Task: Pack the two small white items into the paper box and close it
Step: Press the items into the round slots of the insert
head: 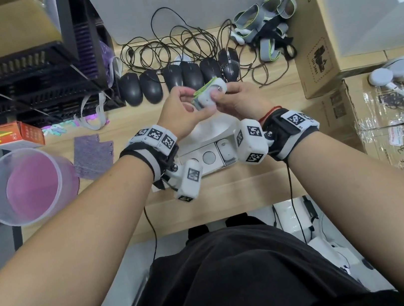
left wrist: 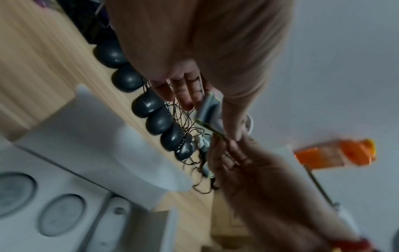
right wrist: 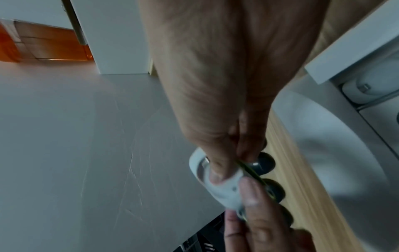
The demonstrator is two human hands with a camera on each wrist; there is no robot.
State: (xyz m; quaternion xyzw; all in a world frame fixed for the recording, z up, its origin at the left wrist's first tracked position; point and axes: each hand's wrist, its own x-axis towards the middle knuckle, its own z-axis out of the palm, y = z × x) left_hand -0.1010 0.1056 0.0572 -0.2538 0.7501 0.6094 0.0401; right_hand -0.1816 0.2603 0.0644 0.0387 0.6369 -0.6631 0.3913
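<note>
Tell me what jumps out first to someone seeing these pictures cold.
Both hands, left and right, meet above the wooden desk, gripping a small white plastic device with a grey-green strap. Under the wrists lies an open white paper box with moulded recesses. Behind stands a row of black computer mice with tangled cables.

A light wooden table (head: 218,197) carries an open white box (head: 204,159), a row of black computer mice (head: 179,79) with tangled cables (head: 171,44), grey straps (head: 265,20), cardboard boxes (head: 317,38), a purple cloth (head: 92,156) and an orange carton (head: 16,134).
</note>
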